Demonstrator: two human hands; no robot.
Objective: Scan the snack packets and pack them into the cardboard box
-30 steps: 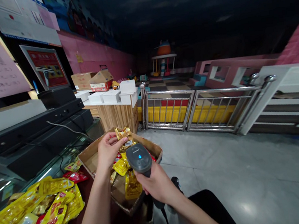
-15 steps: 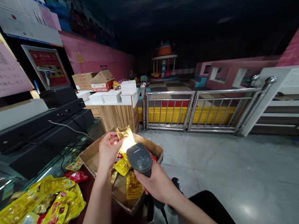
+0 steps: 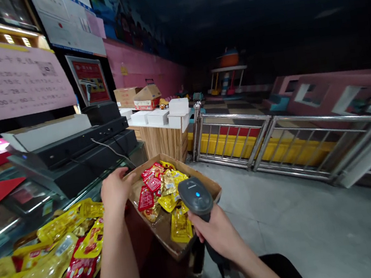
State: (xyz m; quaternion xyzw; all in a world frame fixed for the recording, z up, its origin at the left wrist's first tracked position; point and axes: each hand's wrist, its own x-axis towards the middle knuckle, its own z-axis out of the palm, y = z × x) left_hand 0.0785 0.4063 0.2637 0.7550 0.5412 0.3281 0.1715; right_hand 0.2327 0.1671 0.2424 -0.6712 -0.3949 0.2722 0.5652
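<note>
Had right hand [image 3: 216, 232] fingers round barcode scanner [image 3: 196, 196], best aimed square at snack packets [image 3: 168, 184], couldn't tell left hand [image 3: 117, 191] grip tbh.

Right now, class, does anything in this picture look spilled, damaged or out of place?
Nothing clearly stands out. The red and yellow packets lie in a loose, overlapping heap beside the open cardboard box, untidy rather than plainly spilled; no tear is visible.

Barcode scanner [image 3: 195, 196] in right hand [image 3: 216, 233]
</note>
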